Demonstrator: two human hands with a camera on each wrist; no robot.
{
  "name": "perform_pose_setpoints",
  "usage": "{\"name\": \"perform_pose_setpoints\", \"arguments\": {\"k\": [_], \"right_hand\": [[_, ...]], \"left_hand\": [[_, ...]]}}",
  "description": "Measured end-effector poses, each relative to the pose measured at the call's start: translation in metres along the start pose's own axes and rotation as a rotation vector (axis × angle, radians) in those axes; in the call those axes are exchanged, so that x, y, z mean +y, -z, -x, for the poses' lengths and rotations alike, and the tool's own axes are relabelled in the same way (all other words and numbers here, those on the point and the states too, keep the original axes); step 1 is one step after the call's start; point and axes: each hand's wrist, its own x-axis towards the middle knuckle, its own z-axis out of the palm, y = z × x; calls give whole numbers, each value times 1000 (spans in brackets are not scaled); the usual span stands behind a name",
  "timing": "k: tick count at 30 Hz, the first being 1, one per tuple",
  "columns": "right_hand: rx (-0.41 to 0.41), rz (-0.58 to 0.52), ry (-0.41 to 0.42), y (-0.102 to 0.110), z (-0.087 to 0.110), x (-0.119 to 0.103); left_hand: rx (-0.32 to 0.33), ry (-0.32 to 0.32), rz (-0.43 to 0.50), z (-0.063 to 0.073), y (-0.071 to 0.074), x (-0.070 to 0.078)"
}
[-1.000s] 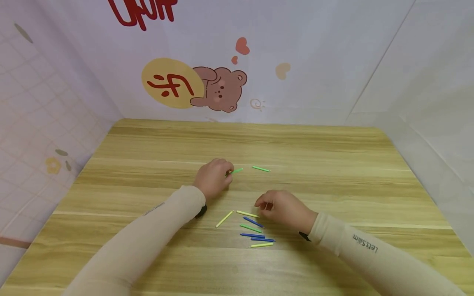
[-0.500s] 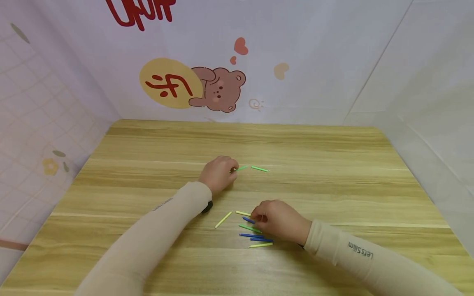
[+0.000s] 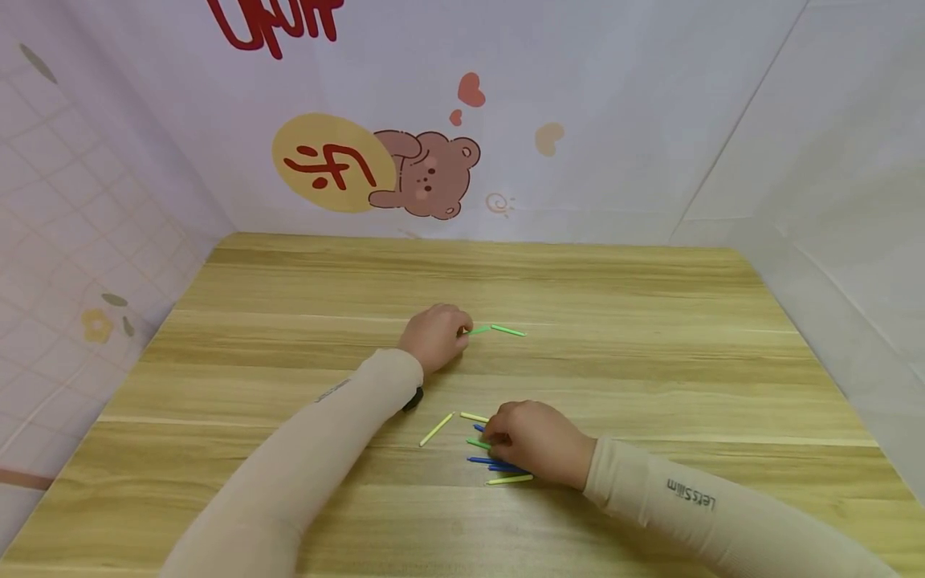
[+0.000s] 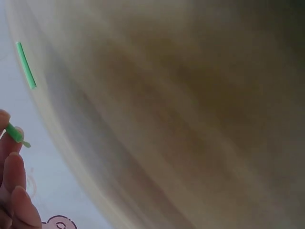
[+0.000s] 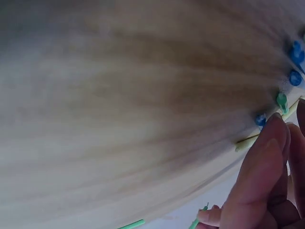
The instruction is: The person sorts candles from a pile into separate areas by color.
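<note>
My left hand (image 3: 437,335) pinches a thin green candle (image 3: 480,329) between thumb and fingertip; its wick end shows in the left wrist view. A second green candle (image 3: 509,331) lies just right of the held one's tip. Nearer to me, my right hand (image 3: 538,441) hovers low over a group of candles, its fingers loosely bent. Its fingertips (image 5: 274,126) are by a green candle (image 5: 282,101) and a blue candle (image 5: 260,119). Whether they touch these is unclear. The hand hides the right ends of several candles.
In the group lie a front yellow candle (image 3: 509,480), blue candles (image 3: 480,460) and a back yellow candle (image 3: 473,417). Apart to their left is a slanted yellow candle (image 3: 437,429). The wood-grain table (image 3: 289,281) meets a printed white backdrop (image 3: 614,160).
My left hand has shifted right, bringing its green candle up beside the other green one. My right hand has moved toward me and left, over the candle group.
</note>
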Motion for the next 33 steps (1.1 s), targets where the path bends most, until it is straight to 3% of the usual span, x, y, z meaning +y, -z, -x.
{"name": "perform_pose_setpoints", "arguments": {"k": [12, 23, 33], "right_hand": [[-3, 49, 25, -2, -2, -2], [12, 68, 66, -4, -5, -3], [15, 103, 72, -5, -5, -6]], "left_hand": [[-77, 8, -45, -13, 2, 4], [-108, -59, -127, -27, 1, 10], [-150, -64, -170, -35, -5, 15]]}}
